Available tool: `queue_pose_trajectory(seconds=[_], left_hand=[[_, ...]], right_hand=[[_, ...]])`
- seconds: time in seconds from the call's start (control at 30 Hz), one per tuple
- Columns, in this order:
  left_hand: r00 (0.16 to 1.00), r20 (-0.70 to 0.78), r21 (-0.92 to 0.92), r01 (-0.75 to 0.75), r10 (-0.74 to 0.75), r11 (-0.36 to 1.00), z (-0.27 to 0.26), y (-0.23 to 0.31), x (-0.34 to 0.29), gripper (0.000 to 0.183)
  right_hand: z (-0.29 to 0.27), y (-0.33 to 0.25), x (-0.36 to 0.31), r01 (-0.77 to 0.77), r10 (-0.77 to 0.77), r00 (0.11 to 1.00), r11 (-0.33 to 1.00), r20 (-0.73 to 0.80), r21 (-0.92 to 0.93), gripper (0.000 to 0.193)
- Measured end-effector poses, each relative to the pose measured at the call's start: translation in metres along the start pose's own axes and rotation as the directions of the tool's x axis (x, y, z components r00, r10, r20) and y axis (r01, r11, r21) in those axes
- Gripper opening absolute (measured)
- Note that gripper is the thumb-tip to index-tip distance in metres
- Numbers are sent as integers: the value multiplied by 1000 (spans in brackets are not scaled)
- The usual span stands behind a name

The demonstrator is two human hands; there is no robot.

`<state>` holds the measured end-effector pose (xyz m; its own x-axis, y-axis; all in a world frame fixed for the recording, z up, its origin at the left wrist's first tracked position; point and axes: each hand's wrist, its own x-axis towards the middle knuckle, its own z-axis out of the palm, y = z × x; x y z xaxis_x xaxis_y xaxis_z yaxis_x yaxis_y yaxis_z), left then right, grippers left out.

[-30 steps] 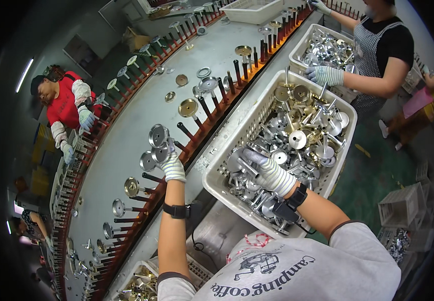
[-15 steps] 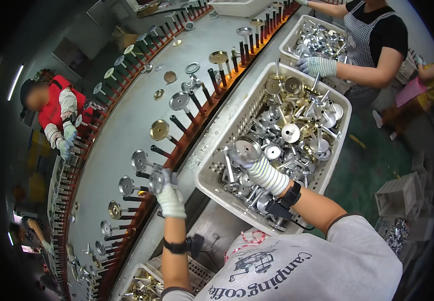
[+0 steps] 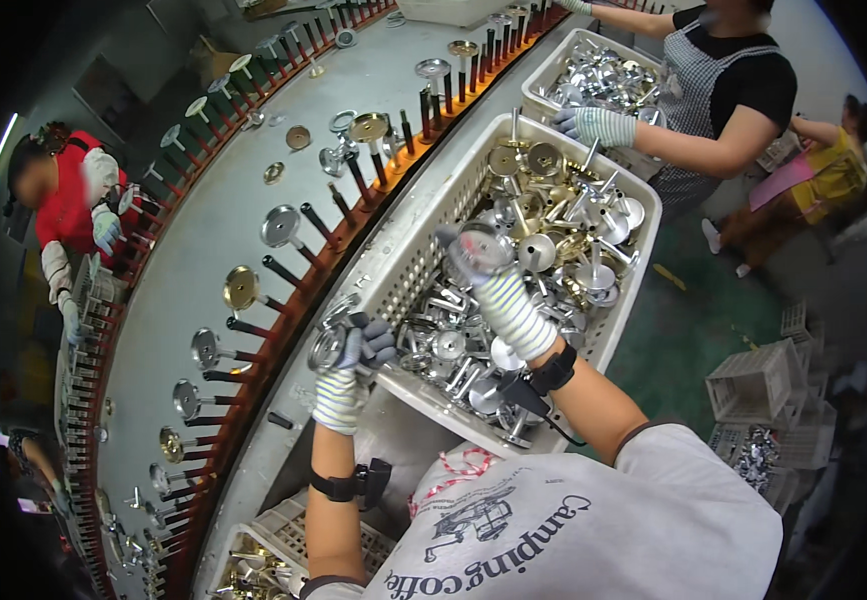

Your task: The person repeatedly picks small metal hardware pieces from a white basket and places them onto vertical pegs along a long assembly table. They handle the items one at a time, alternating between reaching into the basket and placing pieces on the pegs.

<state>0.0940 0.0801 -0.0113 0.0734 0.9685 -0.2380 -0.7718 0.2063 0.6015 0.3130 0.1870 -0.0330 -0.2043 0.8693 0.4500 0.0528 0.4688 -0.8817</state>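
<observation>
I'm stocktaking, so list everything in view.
Large crate: one, white, centre
Other crates: several, pale, beyond, below and right
Curved table: one, grey, left side
Pegs: many, dark and reddish, along table edges
Stemmed discs: many, silver and gold, in crates, along table
Co-workers: several, red, black, yellow tops, left and right
Shirt: one, grey, bottom
Wristbands: two, black, on forearms
Left hand: one, striped glove, near large crate, holding silver disc
Right hand: one, striped glove, over crate, holding blurred disc

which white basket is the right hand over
The large middle basket, heaped with silver and gold-coloured parts; it alone lies under the right hand.
</observation>
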Motion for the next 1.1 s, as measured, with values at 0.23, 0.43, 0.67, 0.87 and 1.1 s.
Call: queue_pose_trajectory(seconds=[0.23,0.43,0.67,0.87,1.1], left_hand=[[986,165,-105,11,6,994,-35,-11,12,26],[997,50,51,-56,54,997,-39,-18,9,26],[993,120,-20,4,-1,1000,-39,-18,16,23],[998,63,-71,-3,8,997,-51,-17,13,19],[918,-67,190,-372,390,909,-34,-8,-15,44]], right_hand=[[-91,-31,91,-69,210,977,508,46,-858,44],[-174,1,109,-304,192,939,73,-286,-950,49],[-243,64,113,-180,602,791,393,104,-901,47],[-194,29,113,-196,647,759,332,71,-923,69],[-200,28,94,-229,624,766,486,152,-843,57]])
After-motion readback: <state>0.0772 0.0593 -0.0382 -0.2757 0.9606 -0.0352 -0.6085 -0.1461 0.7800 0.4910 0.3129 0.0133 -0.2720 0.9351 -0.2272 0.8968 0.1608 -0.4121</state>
